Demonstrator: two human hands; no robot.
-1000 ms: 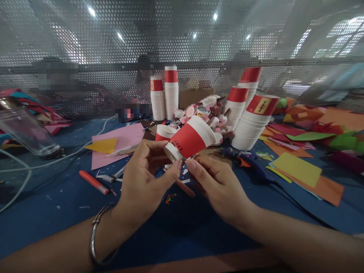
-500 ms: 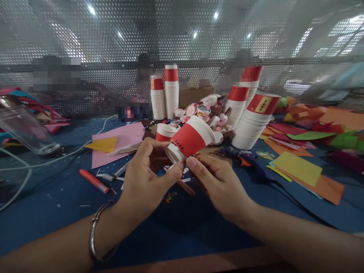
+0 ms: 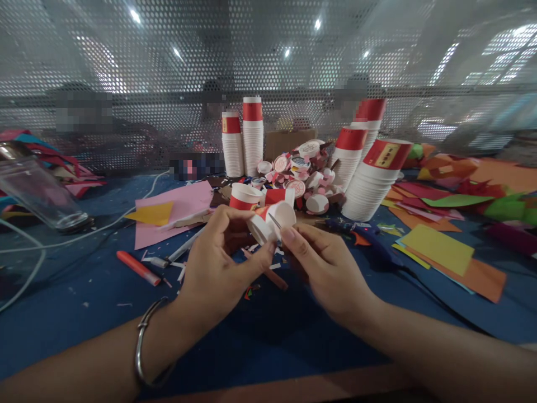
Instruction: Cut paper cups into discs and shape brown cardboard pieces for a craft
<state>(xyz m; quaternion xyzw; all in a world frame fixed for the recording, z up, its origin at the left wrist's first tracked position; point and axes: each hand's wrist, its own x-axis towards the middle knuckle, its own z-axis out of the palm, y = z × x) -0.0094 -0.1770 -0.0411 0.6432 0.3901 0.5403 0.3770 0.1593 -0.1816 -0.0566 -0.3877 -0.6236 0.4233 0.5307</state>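
My left hand [image 3: 226, 263] is closed around a red-and-white paper cup [image 3: 260, 226], thumb below and fingers above. The cup lies tilted between my hands, its round white base facing me, with only a little red showing. My right hand [image 3: 319, 263] is pinched at the cup's right side on a thin, dark, blade-like piece [image 3: 275, 221], whose tip lies against the white paper. Most of that tool is hidden by my fingers. Just behind stand a red paper cup [image 3: 245, 196] and another red-and-white cup piece [image 3: 280, 196], apart from my hands.
Stacked paper cups [image 3: 254, 140] rise at the back, with more stacks [image 3: 371, 179] at right. Between them lies a pile of cut cup bottoms [image 3: 308, 173]. A glue gun [image 3: 373, 243] with cord, coloured paper [image 3: 444, 246], a red pen [image 3: 138, 267] and a glass bottle [image 3: 42, 190] lie around.
The cup has turned in my hands, and less of its red side shows. The thin blade-like piece is now visible at my right fingertips. A red-and-white cup piece behind has come into view.
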